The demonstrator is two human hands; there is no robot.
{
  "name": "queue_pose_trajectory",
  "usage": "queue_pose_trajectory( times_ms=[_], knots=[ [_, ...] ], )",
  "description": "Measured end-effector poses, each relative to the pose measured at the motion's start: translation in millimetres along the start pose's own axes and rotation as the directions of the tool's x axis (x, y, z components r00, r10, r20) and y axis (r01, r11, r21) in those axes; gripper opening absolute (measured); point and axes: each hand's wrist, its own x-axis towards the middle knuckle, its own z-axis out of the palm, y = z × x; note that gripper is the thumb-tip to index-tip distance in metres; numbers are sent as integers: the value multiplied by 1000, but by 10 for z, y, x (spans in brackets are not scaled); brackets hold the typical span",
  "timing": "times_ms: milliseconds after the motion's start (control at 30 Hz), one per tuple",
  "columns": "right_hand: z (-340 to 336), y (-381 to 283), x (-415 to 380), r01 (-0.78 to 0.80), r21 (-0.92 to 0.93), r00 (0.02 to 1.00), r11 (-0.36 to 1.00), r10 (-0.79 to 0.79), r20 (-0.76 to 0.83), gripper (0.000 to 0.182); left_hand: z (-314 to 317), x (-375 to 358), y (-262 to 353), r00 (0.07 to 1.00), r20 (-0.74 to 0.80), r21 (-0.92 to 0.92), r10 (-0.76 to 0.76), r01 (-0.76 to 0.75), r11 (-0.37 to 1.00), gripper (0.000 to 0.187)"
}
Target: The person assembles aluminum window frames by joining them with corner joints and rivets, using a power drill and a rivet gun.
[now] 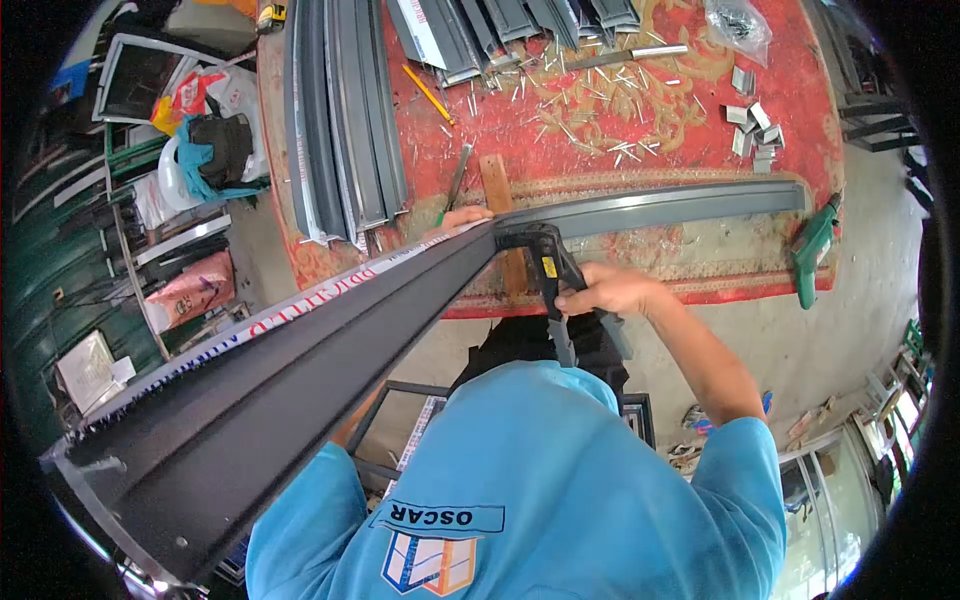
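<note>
A long dark grey metal profile (300, 370) with printed protective film runs from the lower left up to the table. At its far end it meets a second grey profile (660, 207) at a corner. My left hand (462, 217) is partly hidden behind the long profile, its fingers wrapped over the edge near that corner. My right hand (610, 288) is closed around a black two-handled hand tool (548, 265) with a yellow label. The tool's head sits against the corner; whether it bites on the metal is hidden.
On the red-covered table (440, 260) lie stacked profiles (345, 110), a yellow pencil (428, 95), a knife-like tool (625, 56), scattered rivet-like pins, metal brackets (755, 125), a plastic bag (740, 28) and a wooden strip (496, 185). A green power tool (815, 250) lies at the right edge.
</note>
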Motion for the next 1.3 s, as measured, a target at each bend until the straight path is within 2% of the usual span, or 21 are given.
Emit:
queue_pose_trajectory(
  times_ms=[67, 200, 267, 300, 367, 467, 500, 567, 600, 667, 733, 767, 800, 867, 900, 1067, 1133, 1200, 1233, 1267, 1300],
  knots=[
    [47, -15, -25, 10, 10, 1000, 1000, -10, 20, 30, -3, -91, 51, 884, 86, -443, -459, 447, 777, 69],
    [330, -31, 5, 152, 306, 985, 940, -117, -128, 39, -11, -70, 66, 918, 61, -198, -393, 397, 896, 68],
    [350, 8, 62, 163, 353, 980, 921, -108, -170, 43, -7, -176, -25, 801, 124, -377, -585, 583, 719, 68],
    [335, 35, 120, 140, 265, 978, 954, -91, -187, 46, -8, -139, -7, 800, 124, -373, -587, 586, 719, 68],
    [374, 67, 204, 114, 181, 976, 977, -76, -203, 50, -6, -66, 21, 960, 56, -61, -275, 279, 958, 73],
    [509, -45, 214, 64, 148, 930, 987, -6, -367, 54, -63, -9, 5, 967, 154, 184, -202, 173, 968, 63],
    [446, -83, 218, 16, 122, 939, 992, 27, -342, 51, -34, 68, 40, 970, 149, 192, -194, 164, 968, 63],
    [460, -88, 141, -40, 115, 946, 993, 74, -315, 49, 113, 93, 222, 944, -118, -220, -309, 279, 935, 47],
    [423, -93, 88, -45, 68, 946, 997, 65, -318, 46, 95, 95, 170, 946, -115, -225, -301, 271, 936, 47],
    [345, -122, -30, -54, 19, 946, 998, 57, -318, 43, -3, 60, 91, 972, 87, 181, -220, 201, 963, 34],
    [193, -142, -121, -51, -150, 987, 987, 27, -155, 38, 27, 98, 137, 975, 42, 128, -218, 211, 969, 35],
    [104, 75, -54, 42, 98, 999, 994, -41, -7, 34, 36, 122, 169, 975, -3, 73, -221, 221, 973, 36],
    [27, 20, -90, 45, 96, 999, 994, -44, -12, 34, 31, 163, 195, 977, -2, 72, -215, 215, 974, 36],
    [-126, -189, -210, -74, 372, 986, 925, 12, 168, 33, 14, 195, 256, 985, -10, 203, -174, 172, 964, 34],
    [-217, -276, -202, -135, 299, 965, 945, 57, 257, 32, 4, 187, 235, 984, -8, 204, -175, 173, 964, 34],
    [-100, -222, -45, -249, 217, 949, 944, 192, 251, 40, -19, 193, 230, 980, 104, 203, -170, 147, 968, 33],
    [58, -438, -177, -166, -64, 986, 984, 166, -10, 39, -18, 192, 236, 980, 98, 197, -171, 149, 969, 33],
    [119, -192, -33, -261, -202, 965, 944, 254, -64, 38, -33, 166, 169, 982, 89, 195, -164, 145, 970, 32],
    [198, -11, -23, -40, 178, 999, 983, 37, 18, 39, -27, 76, 85, 926, 109, -3, -362, 364, 931, 34],
    [270, 119, -46, 157, 540, 981, 827, -193, 10, 41, -26, 19, 40, 829, 166, -193, -534, 558, 807, 35],
    [316, 142, -88, 182, 615, 967, 767, -253, 28, 42, -24, 48, 76, 830, 162, -193, -534, 558, 807, 35]
  ],
)
